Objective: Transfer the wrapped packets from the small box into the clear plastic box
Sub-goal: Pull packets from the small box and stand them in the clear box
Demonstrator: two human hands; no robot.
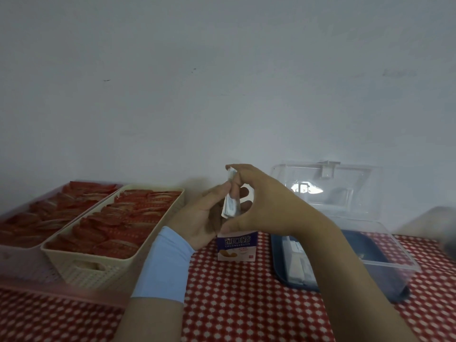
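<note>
A small purple-and-white box (237,246) stands upright on the checked tablecloth at the centre. Just above it both hands meet around a stack of pale wrapped packets (231,204). My left hand (202,218), with a light blue wristband, cups the stack from the left. My right hand (261,203) pinches the stack's top edge with fingertips and closes its thumb below. To the right sits the clear plastic box (385,257) with a dark blue base, its lid (328,191) raised against the wall. Several white packets (297,265) lie at its left end.
A cream woven basket (98,267) full of red packets stands at the left, with a pink-rimmed tray (22,272) of more red packets beside it. A white wall rises right behind the table. A blurred grey object (441,228) sits at the far right.
</note>
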